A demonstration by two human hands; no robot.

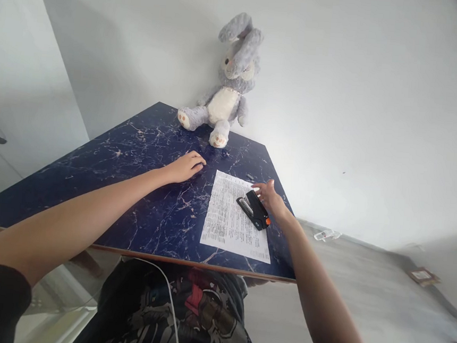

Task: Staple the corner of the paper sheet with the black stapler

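Note:
A black stapler (pixel 254 210) with an orange part at one end lies over the right side of a printed white sheet (pixel 225 214). Right beside the stapler is my right hand (pixel 271 197), its fingers apart and not closed around it; whether a fingertip touches the stapler I cannot tell. My left hand (pixel 187 167) rests on the dark blue marbled table (pixel 157 208), left of the sheet, with loosely bent fingers and nothing in them.
A grey plush rabbit (pixel 223 104) sits at the table's far corner against the wall. Small dark pieces (pixel 250 177) lie by the sheet's top edge. A white cable (pixel 168 283) runs down my front. Clear plastic packaging (pixel 325 235) lies on the floor at right.

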